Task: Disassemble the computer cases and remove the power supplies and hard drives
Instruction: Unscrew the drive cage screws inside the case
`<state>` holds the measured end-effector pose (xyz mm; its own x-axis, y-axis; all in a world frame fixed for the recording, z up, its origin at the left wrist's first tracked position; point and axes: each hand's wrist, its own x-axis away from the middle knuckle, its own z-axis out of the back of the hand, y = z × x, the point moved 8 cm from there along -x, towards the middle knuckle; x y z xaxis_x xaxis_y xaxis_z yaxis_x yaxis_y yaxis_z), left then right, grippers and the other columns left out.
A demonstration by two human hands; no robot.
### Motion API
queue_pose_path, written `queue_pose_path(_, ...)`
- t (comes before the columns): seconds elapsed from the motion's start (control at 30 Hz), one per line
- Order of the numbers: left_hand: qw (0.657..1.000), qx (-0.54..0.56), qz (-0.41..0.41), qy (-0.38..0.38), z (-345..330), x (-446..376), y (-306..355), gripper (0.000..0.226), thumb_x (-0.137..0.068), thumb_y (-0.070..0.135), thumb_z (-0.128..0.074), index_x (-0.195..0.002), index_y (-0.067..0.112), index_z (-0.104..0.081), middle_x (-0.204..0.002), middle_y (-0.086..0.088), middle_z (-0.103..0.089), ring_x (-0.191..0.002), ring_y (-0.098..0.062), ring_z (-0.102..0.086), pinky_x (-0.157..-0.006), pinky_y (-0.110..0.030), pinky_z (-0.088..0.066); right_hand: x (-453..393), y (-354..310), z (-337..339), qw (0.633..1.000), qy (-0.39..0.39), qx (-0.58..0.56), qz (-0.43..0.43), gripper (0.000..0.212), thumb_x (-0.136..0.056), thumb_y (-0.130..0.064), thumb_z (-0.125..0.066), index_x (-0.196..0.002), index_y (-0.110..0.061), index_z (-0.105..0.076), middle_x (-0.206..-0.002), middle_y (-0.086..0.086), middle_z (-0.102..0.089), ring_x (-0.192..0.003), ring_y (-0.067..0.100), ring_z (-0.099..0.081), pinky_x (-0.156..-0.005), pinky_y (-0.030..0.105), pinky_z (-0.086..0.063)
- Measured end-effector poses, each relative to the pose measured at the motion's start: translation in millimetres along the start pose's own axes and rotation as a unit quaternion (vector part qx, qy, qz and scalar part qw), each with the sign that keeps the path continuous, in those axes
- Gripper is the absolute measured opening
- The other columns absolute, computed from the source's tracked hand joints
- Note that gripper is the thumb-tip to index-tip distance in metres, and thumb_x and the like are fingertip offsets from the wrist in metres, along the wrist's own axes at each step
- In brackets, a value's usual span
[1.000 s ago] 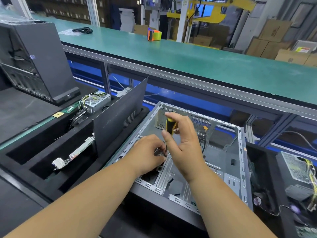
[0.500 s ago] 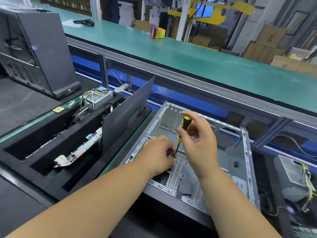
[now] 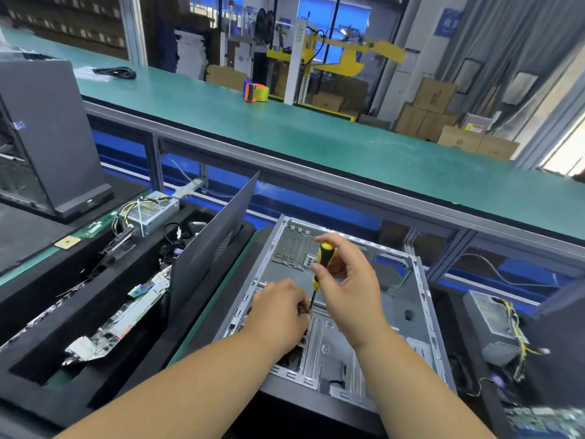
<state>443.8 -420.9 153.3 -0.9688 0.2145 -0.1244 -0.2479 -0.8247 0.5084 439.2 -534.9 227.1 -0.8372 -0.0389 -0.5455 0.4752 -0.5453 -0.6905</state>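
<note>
green conveyor belt (image 3: pixel 316 137) runs across the back of the workshop, a roll of orange and green tape (image 3: pixel 256 91) sitting on it, cardboard boxes (image 3: pixel 433 112) stacked beyond. down on the dark desk (image 3: pixel 19 236), the open computer case (image 3: pixel 421 312) lies on its side, bare metal inside. the right hand (image 3: pixel 348 289) grips a yellow and black screwdriver (image 3: pixel 321 264) by the handle, shaft pointing down into the case. the left hand (image 3: pixel 278 315) is curled right at the tip, pinching something small i can't make out. a dark side panel (image 3: pixel 212 245) stands tilted just left of the case. one power supply (image 3: pixel 152 212) rests in the black foam tray (image 3: pixel 47 384) on the left, another power supply (image 3: pixel 497 327) to the right of the case. a second tower case (image 3: pixel 47 137) stands far left.
</note>
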Motion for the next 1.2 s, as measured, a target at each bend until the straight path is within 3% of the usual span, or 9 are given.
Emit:
queue_pose_path(0.07, 0.998, -0.044, -0.039, 0.003, -0.1, -2.3, 5.1, 0.011, -0.092, 0.039, -0.061, -0.092, 0.028, -0.061, -0.102, 0.008, -0.054, -0.103, -0.021, -0.049, -0.088, -0.035, -0.04, -0.6, 0.0, -1.2, 1.0, -0.005, -0.001, -0.009, 0.046, -0.086, -0.016, -0.069, -0.117, -0.047, -0.056, -0.098, -0.021, -0.054, -0.084, 0.008, -0.054, -0.073, 0.015, -0.043)
queue_pose_path(0.17, 0.99, -0.08, -0.112, -0.003, -1.0, -5.5, 12.0, 0.021, -0.093, 0.041, -0.06, -0.083, 0.025, -0.051, -0.089, 0.008, -0.042, -0.098, -0.02, -0.049, -0.078, -0.032, -0.033, -0.5, 5.9, 2.8, 0.999, 0.001, -0.003, -0.041, 0.044, -0.088, -0.017, -0.07, -0.119, -0.045, -0.057, -0.098, -0.027, -0.054, -0.087, 0.005, -0.053, -0.079, 0.034, -0.052)
queue_pose_path(0.23, 0.992, -0.045, -0.12, -0.011, -2.0, -9.2, 8.6, 0.018, -0.092, 0.042, -0.061, -0.088, 0.024, -0.059, -0.091, 0.01, -0.041, -0.099, -0.018, -0.048, -0.081, -0.03, -0.032, 0.4, 7.3, 6.2, 0.998, 0.002, -0.002, -0.057, 0.042, -0.089, -0.017, -0.069, -0.119, -0.043, -0.057, -0.098, -0.027, -0.054, -0.09, 0.005, -0.054, -0.084, 0.041, -0.054)
queue_pose_path(0.53, 0.993, 0.032, -0.108, -0.019, -4.4, -13.4, -1.3, 0.015, -0.089, 0.041, -0.067, -0.096, 0.027, -0.066, -0.094, 0.012, -0.047, -0.101, -0.015, -0.046, -0.094, -0.033, -0.039, -6.3, -6.5, 6.0, 0.995, -0.067, 0.028, -0.074, 0.043, -0.093, -0.01, -0.064, -0.113, -0.047, -0.056, -0.092, -0.017, -0.062, -0.085, 0.009, -0.062, -0.081, 0.031, -0.055)
queue_pose_path(0.73, 0.994, 0.016, -0.107, -0.017, -2.9, -14.1, -0.5, 0.016, -0.088, 0.042, -0.068, -0.082, 0.029, -0.062, -0.091, 0.009, -0.048, -0.095, -0.017, -0.049, -0.088, -0.035, -0.043, 1.4, -13.8, -5.6, 0.983, -0.151, -0.021, -0.101, 0.056, -0.097, 0.003, -0.05, -0.124, -0.046, -0.051, -0.099, -0.013, -0.065, -0.103, 0.008, -0.066, -0.09, 0.026, -0.054)
queue_pose_path(0.87, 0.994, 0.023, -0.107, -0.02, -4.6, -14.7, -1.4, 0.018, -0.089, 0.043, -0.066, -0.078, 0.033, -0.054, -0.088, 0.01, -0.045, -0.094, -0.016, -0.046, -0.086, -0.035, -0.04, 6.7, -18.0, -14.9, 0.982, -0.148, -0.017, -0.119, 0.05, -0.096, -0.001, -0.048, -0.121, -0.044, -0.049, -0.099, -0.015, -0.061, -0.099, 0.006, -0.061, -0.089, 0.033, -0.051)
queue_pose_path(1.0, 0.993, 0.026, -0.113, -0.017, -7.4, -15.0, -2.0, 0.012, -0.09, 0.043, -0.065, -0.088, 0.031, -0.063, -0.092, 0.01, -0.047, -0.098, -0.017, -0.046, -0.091, -0.035, -0.039, -4.1, -31.9, -4.4, 0.988, -0.082, 0.118, -0.061, 0.027, -0.082, -0.004, -0.055, -0.096, -0.027, -0.055, -0.096, -0.012, -0.049, -0.09, 0.012, -0.049, -0.074, 0.033, -0.045)
queue_pose_path(1.1, 0.993, 0.021, -0.113, -0.016, -9.8, -16.2, -3.0, 0.014, -0.09, 0.043, -0.064, -0.094, 0.03, -0.066, -0.095, 0.01, -0.047, -0.101, -0.018, -0.046, -0.093, -0.035, -0.038, -19.2, -41.6, 2.5, 0.961, -0.083, 0.262, -0.04, 0.004, -0.08, -0.021, -0.059, -0.083, -0.023, -0.056, -0.09, -0.007, -0.044, -0.083, 0.017, -0.047, -0.06, 0.029, -0.036)
queue_pose_path(1.2, 0.993, 0.021, -0.116, -0.015, -12.6, -16.5, -4.5, 0.014, -0.091, 0.043, -0.063, -0.097, 0.031, -0.064, -0.095, 0.011, -0.044, -0.102, -0.017, -0.044, -0.093, -0.034, -0.037, -32.5, -43.0, 0.9, 0.91, -0.121, 0.392, -0.058, 0.017, -0.083, -0.036, -0.053, -0.075, -0.022, -0.052, -0.076, -0.004, -0.049, -0.073, 0.021, -0.05, -0.056, 0.028, -0.035)
